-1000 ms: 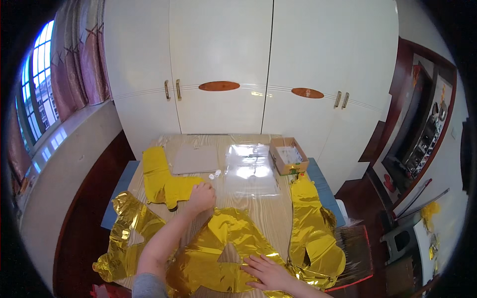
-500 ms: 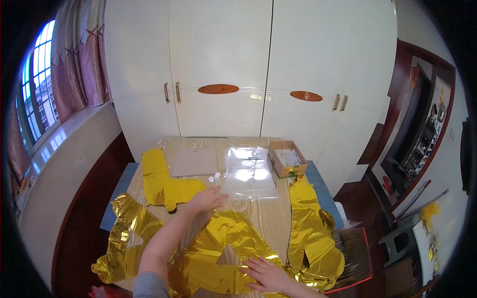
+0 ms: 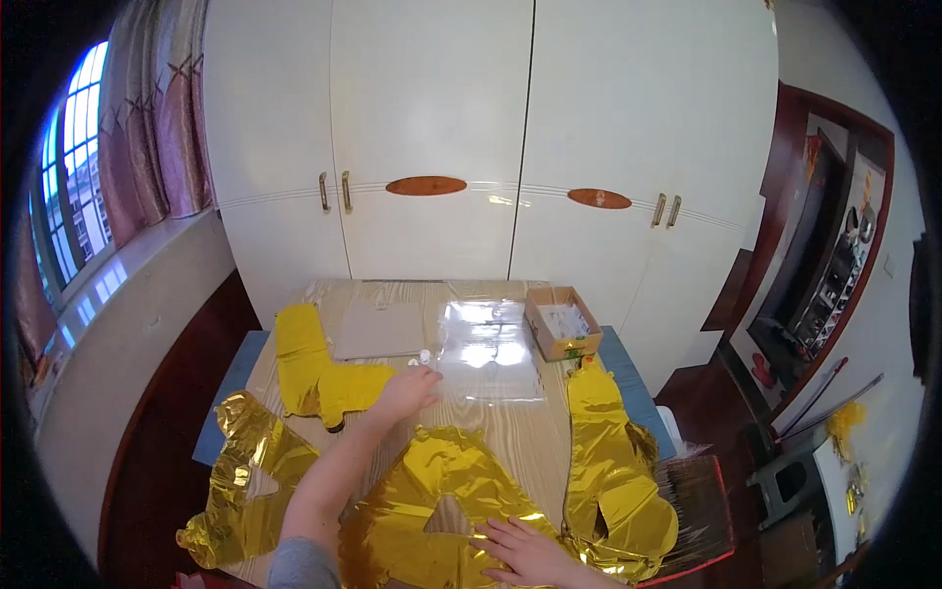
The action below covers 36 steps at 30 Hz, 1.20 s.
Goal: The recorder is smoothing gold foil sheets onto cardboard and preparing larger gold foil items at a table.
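In the middle of the near table lies a flat gold foil balloon (image 3: pixel 442 481), shaped like a letter A. My right hand (image 3: pixel 525 552) rests flat on its right part, fingers spread. My left arm reaches over its left side. At the far end of that arm, my left hand (image 3: pixel 407 393) has its fingers drawn together at small white pieces (image 3: pixel 425 355), seemingly pinching one; the fingertips are partly hidden. Other flat gold foil balloons lie around: an L-shaped one (image 3: pixel 314 368) beside my left hand, one at the left edge (image 3: pixel 245 481), and a long one on the right (image 3: pixel 613 471).
Behind my left hand lies a grey-beige flat sheet (image 3: pixel 378 331). A clear plastic sheet (image 3: pixel 491 378) reflects light beside it, with an open cardboard box (image 3: pixel 569 346) at the far right corner. White cabinets (image 3: pixel 432 108) stand behind the table. A stool (image 3: pixel 795 481) is at the right.
My left hand has moved slightly forward to the small white pieces, and its spread fingers have drawn together. The right hand stays on the balloon. The whole view has shifted slightly.
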Each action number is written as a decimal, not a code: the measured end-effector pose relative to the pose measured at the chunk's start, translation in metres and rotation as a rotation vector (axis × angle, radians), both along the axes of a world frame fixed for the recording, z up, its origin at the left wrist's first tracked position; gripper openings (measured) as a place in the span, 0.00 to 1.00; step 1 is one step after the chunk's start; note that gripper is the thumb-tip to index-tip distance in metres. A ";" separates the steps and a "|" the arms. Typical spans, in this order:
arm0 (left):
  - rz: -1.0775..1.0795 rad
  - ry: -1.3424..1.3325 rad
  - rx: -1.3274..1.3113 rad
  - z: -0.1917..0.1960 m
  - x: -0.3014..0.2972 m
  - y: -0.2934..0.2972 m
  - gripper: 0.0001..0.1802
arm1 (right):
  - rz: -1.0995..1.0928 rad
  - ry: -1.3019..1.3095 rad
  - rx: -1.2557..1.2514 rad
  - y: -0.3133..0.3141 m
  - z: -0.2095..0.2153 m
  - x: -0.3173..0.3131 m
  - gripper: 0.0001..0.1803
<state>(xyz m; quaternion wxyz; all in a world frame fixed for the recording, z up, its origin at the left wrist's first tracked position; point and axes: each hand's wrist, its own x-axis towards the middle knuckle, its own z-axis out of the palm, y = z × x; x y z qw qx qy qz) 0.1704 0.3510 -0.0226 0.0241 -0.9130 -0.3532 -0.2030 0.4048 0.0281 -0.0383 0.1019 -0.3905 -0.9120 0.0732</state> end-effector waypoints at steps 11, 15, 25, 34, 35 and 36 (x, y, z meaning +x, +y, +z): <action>0.136 0.144 0.037 -0.015 0.064 0.073 0.09 | -0.021 0.115 -0.196 0.000 0.014 -0.001 0.28; 0.068 0.202 0.062 -0.008 0.071 0.079 0.10 | -0.017 0.193 -0.133 -0.001 0.008 -0.002 0.27; -0.211 0.028 0.002 0.014 0.015 0.057 0.06 | -0.002 0.047 -0.041 0.000 0.000 0.003 0.32; -0.107 -0.112 -0.074 -0.008 -0.027 0.037 0.13 | 0.002 0.074 -0.035 0.002 -0.006 0.001 0.31; -0.090 -0.068 -0.110 -0.004 -0.030 0.029 0.14 | -0.001 0.087 -0.039 0.001 -0.006 0.001 0.31; -0.071 -0.022 -0.144 0.003 -0.034 0.018 0.17 | -0.002 0.102 -0.041 0.001 -0.006 0.001 0.30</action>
